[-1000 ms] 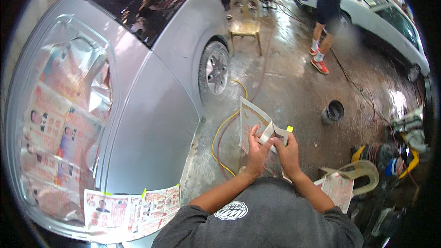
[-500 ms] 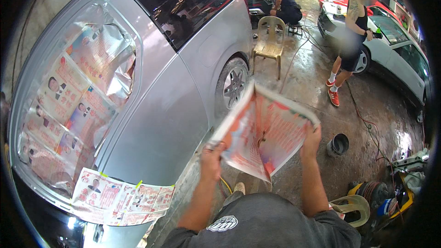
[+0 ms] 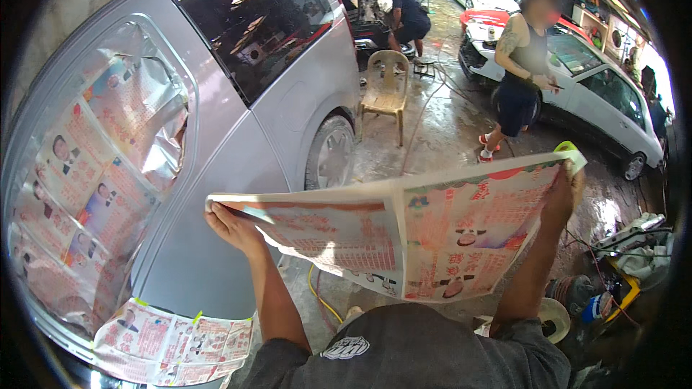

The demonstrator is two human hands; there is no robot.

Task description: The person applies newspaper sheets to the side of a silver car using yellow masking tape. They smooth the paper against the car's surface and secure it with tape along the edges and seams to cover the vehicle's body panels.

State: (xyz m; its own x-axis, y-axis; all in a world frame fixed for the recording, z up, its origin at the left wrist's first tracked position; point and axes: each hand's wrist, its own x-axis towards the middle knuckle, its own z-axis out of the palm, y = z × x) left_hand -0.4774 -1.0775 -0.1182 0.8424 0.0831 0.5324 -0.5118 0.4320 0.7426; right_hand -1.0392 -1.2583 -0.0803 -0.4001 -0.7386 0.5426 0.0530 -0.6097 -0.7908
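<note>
A broad sheet of newspaper (image 3: 461, 209) printed in red and colour stretches unfolded in front of me, with a crease down its middle. My left hand (image 3: 234, 229) pinches its left upper corner. At the right upper corner my right hand (image 3: 568, 184) grips the paper, its fingers partly hidden. Something yellow-green (image 3: 566, 147) shows at that hand; its kind is unclear. To my left is a silver van (image 3: 209, 238), its rear opening masked with newspapers (image 3: 94, 173) under plastic film. More newspaper (image 3: 173, 346), fixed with yellow-green tape, covers its lower edge.
A plastic chair (image 3: 386, 94) stands by the van's wheel. One person (image 3: 520, 65) stands beside a pale car (image 3: 584, 86); another person (image 3: 409, 14) bends beside a vehicle farther back. Hoses trail over the wet floor (image 3: 440, 122). Tools and a blue container (image 3: 597, 307) lie at right.
My hands have moved apart and the half-folded newspaper is now spread wide. The nearby person has turned and stepped; the farther person has risen from a low seat. My view has shifted.
</note>
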